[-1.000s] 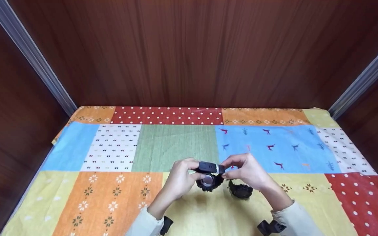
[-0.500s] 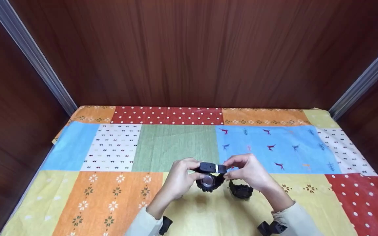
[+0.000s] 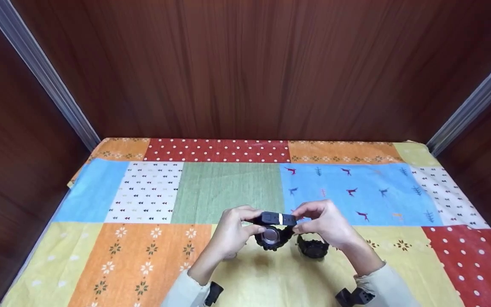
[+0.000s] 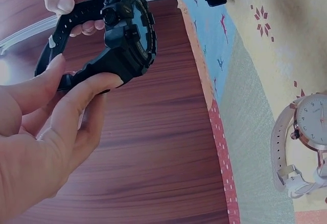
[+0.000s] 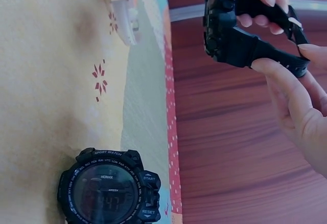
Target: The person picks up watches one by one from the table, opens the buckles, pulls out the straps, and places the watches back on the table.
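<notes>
Head view: a black watch (image 3: 273,230) is held above the patchwork cloth (image 3: 143,256) between both hands, its strap ends running left to right and its case hanging beneath. One strap end is pinched by the left hand (image 3: 232,234), the other by the right hand (image 3: 326,224), both equally near. A second black watch (image 3: 312,247) lies on the cloth just below the right hand.

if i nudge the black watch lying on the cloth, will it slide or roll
The black sport watch lies face up on the patchwork cloth, so it would probably drag, not roll. Its chunky ridged case looks rigid and fairly heavy for its size.
</notes>
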A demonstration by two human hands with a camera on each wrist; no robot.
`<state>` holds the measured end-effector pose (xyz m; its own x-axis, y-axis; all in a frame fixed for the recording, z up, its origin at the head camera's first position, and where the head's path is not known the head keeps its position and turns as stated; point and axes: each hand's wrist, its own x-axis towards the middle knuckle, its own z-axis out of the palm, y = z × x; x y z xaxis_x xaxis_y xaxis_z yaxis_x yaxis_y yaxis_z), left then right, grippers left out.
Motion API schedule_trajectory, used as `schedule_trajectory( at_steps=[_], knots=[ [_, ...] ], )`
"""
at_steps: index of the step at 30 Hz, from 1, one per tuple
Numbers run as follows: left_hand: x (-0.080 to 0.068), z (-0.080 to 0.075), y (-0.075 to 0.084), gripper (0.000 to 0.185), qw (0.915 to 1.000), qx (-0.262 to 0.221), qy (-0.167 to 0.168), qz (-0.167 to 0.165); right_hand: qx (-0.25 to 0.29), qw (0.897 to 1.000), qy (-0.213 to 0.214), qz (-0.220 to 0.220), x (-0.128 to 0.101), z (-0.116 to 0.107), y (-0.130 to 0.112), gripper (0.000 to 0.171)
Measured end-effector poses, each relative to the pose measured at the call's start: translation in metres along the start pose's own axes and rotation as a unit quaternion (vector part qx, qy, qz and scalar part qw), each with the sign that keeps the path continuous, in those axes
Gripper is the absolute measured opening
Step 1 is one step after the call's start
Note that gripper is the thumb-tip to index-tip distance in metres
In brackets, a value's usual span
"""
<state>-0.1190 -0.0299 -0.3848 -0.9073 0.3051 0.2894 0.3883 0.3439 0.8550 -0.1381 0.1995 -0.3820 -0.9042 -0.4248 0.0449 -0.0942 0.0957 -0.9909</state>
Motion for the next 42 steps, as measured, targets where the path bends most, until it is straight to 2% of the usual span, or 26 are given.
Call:
schedule_trajectory(
  at_steps=[9, 21, 28, 35, 39, 42],
  knots=[
    [0.0007, -0.0029, -0.001, 0.028, 0.9998, -0.013, -0.01, -0.01, 0.035, 0.999, -0.006, 0.004, -0.0018, -0.003, 0.0004, 0.028],
    [-0.0003, -0.0046, -0.0039, 0.026, 0.9972, -0.068, -0.016, -0.029, 0.049, 0.998, -0.006, -0.027, -0.004, -0.0059, 0.0018, 0.026],
    [-0.0007, -0.0058, -0.0039, 0.027, 0.9939, -0.101, -0.02, -0.039, 0.053, 0.999, -0.007, -0.013, -0.0037, -0.0069, 0.0023, 0.026],
    [-0.0008, -0.0054, -0.0076, 0.026, 0.9927, -0.108, -0.024, -0.049, 0.074, 0.997, -0.015, -0.007, -0.0039, -0.0082, 0.0022, 0.025],
    [-0.0009, -0.0051, -0.0089, 0.026, 0.9939, -0.096, -0.022, -0.05, 0.055, 0.998, -0.01, 0.004, -0.003, -0.0077, 0.0007, 0.028],
    [-0.0008, -0.0049, -0.0084, 0.026, 0.9963, -0.074, -0.016, -0.042, -0.005, 1.0, -0.002, 0.007, -0.0024, -0.007, -0.0014, 0.026]
  ],
)
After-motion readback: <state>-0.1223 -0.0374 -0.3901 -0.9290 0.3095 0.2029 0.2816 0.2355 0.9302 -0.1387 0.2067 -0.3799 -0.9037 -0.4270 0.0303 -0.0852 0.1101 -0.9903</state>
